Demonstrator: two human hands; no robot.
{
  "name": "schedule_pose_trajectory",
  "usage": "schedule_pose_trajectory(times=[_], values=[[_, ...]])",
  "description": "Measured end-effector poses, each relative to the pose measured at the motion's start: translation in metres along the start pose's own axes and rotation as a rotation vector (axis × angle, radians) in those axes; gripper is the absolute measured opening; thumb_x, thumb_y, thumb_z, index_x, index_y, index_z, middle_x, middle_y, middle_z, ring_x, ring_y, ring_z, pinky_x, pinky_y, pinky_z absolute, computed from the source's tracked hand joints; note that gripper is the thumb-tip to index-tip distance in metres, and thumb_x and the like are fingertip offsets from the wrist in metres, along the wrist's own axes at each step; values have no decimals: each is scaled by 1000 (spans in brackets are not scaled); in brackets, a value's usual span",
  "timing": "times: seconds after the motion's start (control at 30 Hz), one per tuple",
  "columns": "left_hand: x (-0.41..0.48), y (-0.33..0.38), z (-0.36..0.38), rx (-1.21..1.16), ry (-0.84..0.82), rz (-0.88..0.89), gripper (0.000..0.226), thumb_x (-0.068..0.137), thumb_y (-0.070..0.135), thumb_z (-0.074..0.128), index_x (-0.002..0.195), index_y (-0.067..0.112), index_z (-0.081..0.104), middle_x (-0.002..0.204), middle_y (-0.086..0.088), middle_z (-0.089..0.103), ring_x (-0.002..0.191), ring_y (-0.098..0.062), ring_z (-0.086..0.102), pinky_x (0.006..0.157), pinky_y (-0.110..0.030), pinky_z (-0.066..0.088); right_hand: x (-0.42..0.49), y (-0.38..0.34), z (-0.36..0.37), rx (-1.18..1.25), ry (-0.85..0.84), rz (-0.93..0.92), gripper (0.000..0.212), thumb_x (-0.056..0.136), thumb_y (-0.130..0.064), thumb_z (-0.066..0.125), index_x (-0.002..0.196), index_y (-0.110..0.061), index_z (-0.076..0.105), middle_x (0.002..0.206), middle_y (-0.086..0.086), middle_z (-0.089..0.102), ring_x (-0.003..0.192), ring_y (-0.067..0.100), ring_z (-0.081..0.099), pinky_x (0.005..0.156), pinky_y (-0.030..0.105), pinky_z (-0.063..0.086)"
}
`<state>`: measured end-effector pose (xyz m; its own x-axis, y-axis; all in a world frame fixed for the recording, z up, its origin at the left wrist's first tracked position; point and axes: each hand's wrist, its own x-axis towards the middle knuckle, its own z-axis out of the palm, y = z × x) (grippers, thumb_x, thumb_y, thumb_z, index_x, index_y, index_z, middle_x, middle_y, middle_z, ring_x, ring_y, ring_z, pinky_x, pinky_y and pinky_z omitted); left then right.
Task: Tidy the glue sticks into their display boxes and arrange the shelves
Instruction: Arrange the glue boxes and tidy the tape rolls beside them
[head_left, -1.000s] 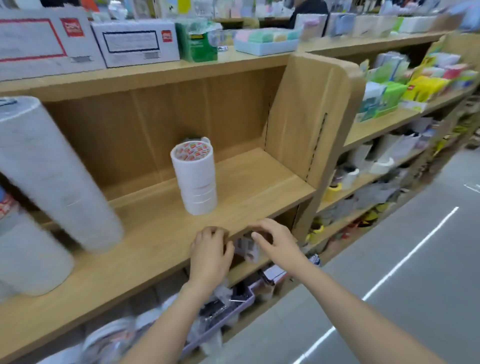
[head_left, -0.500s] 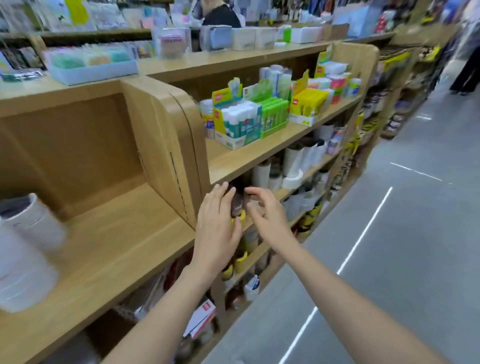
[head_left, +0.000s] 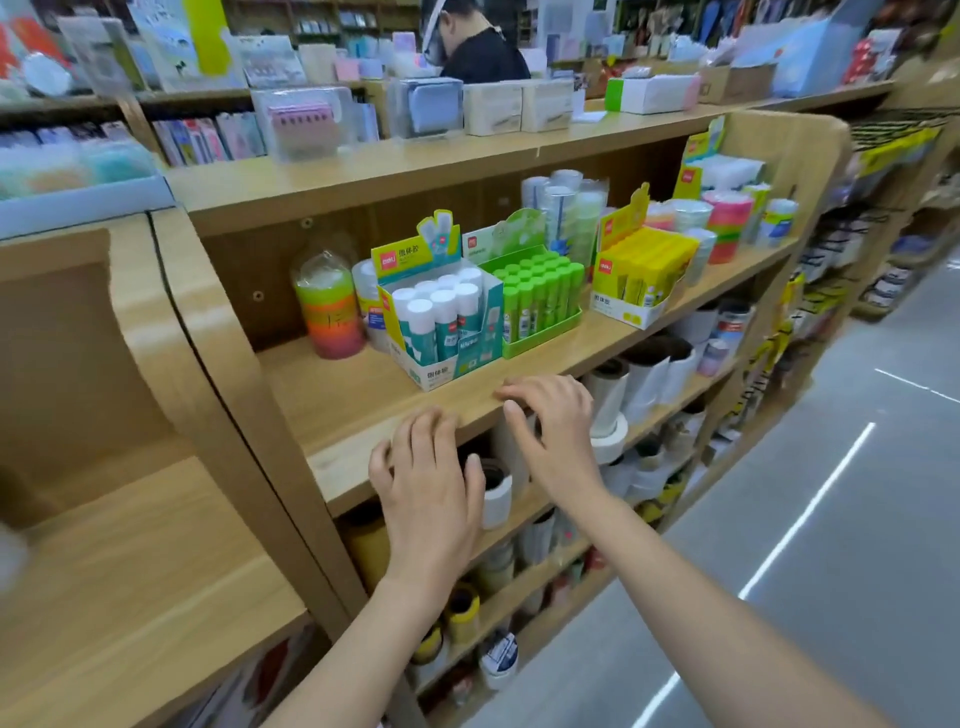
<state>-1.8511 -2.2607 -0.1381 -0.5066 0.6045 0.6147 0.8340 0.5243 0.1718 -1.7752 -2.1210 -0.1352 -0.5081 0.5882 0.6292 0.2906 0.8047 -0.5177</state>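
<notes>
Left hand (head_left: 431, 483) and right hand (head_left: 556, 431) are hovering empty and relaxed; the teal cardboard glue-stick display box (head_left: 441, 358) is seemingly awaiting tidying.

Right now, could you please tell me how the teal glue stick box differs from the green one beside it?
The teal box holds fewer, fatter white-capped sticks; the green box holds many slim green-capped sticks. The teal box sits nearer the front edge of the shelf, the green box further back. Both stand side by side on one shelf, sticks upright.
</notes>
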Motion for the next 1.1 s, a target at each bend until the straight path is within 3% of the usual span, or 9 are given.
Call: schedule_pose_trajectory(times=[0.13,0.23,0.4,0.5,0.57,0.63,0.73,0.83,1.1], values=[[10,19,11,49,85,-156,36,91,35,38,107,15,63,119,-6,60,115,-28,51,98,-47,26,20,21,-1,142,-33,-107,24,96,-28,49,94,-21,72,92,-6,63,96,17,53,88,36,37],[19,38,17,100,97,-275,33,91,35,39,103,14,62,116,-8,60,111,-30,51,98,-50,28,32,34,-10,251,-142,-190,25,94,-29,49,96,-20,72,94,-7,65,97,13,53,84,32,38],[42,82,23,9,122,-427,40,93,32,47,125,9,52,136,-15,48,122,-34,42,103,-52,32,57,69,-42,397,-211,-228,30,92,-27,51,115,-14,66,111,-2,65,107,11,52,93,31,43],[62,97,19,-201,190,-582,59,94,26,58,143,6,31,154,-18,23,142,-33,22,116,-49,22,74,89,-58,455,-167,-127,40,92,-27,52,129,-11,54,127,4,53,120,13,47,103,26,37],[74,95,14,-326,222,-640,73,93,24,60,149,5,16,159,-18,12,149,-29,10,121,-45,15,86,94,-63,459,-177,-49,47,93,-21,57,137,-11,44,140,7,42,132,18,38,111,31,32],[86,84,13,-428,220,-686,85,92,23,63,153,9,6,161,-11,11,149,-25,11,122,-45,16,97,95,-62,447,-239,28,59,95,-22,60,146,-14,32,154,9,27,144,21,24,118,39,24],[98,73,14,-527,191,-686,95,86,22,69,154,25,2,158,-2,23,144,-21,27,118,-49,28,111,92,-56,456,-344,76,78,94,-25,62,155,-23,14,163,3,12,150,16,9,121,37,15],[104,71,16,-516,211,-664,96,82,16,74,152,23,8,152,-1,33,138,-18,36,113,-48,36,116,89,-52,491,-288,89,81,90,-22,68,153,-25,18,159,-2,25,145,12,22,119,32,20],[100,67,18,-331,311,-671,88,79,14,76,147,12,20,143,-9,36,132,-23,37,110,-46,38,114,91,-42,399,-112,67,69,85,-22,73,142,-21,33,143,2,40,133,16,36,112,45,34]])
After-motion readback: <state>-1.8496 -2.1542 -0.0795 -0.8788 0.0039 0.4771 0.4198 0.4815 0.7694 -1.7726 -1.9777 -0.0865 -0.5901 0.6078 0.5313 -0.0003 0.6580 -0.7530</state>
